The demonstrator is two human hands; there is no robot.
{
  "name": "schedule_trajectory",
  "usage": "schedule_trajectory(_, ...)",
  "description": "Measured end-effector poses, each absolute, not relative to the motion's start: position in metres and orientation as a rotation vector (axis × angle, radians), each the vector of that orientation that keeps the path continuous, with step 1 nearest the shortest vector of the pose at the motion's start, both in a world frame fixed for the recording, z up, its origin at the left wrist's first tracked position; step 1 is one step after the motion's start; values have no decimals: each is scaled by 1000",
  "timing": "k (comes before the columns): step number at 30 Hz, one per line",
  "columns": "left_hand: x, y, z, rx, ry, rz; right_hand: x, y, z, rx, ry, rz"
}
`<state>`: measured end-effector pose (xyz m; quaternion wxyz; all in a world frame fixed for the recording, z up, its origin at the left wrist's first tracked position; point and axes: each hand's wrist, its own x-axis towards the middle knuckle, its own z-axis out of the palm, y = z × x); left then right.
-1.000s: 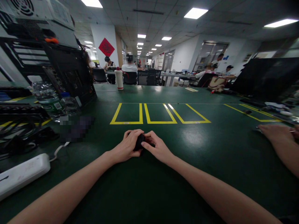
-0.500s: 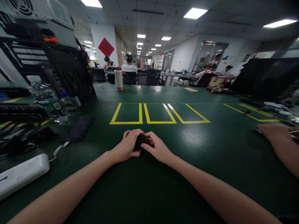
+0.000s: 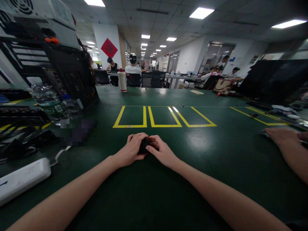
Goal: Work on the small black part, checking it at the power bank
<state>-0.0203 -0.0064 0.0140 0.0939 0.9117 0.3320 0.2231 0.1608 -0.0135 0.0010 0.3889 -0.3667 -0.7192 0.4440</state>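
Observation:
A small black rounded object (image 3: 143, 145) is between my two hands on the green table (image 3: 154, 195); its kind is hard to make out because fingers cover most of it. My left hand (image 3: 132, 148) wraps over its top and left side, with the thumb along the near edge. From the right, my right hand (image 3: 161, 150) grips it, thumb at its near right side and fingers curled behind. Just beyond the hands, yellow tape outlines (image 3: 166, 126) mark three bays on the tabletop.
On the left stand a white power strip (image 3: 25, 180), plastic bottles (image 3: 47, 99), tangled black cables and an open computer case (image 3: 72, 77). A white cup (image 3: 122, 81) is at the far edge. Another person's hand (image 3: 281, 136) rests at the right, near a dark monitor (image 3: 276, 80).
Both hands stay in nearly the same place around the black object. My right thumb and the object appear to have shifted very slightly.

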Motion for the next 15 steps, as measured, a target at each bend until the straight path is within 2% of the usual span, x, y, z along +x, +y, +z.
schedule_trajectory(15, -21, -9, 19, 2704, 977, 644, 162, -16, 6, -862, -1815, 1214)
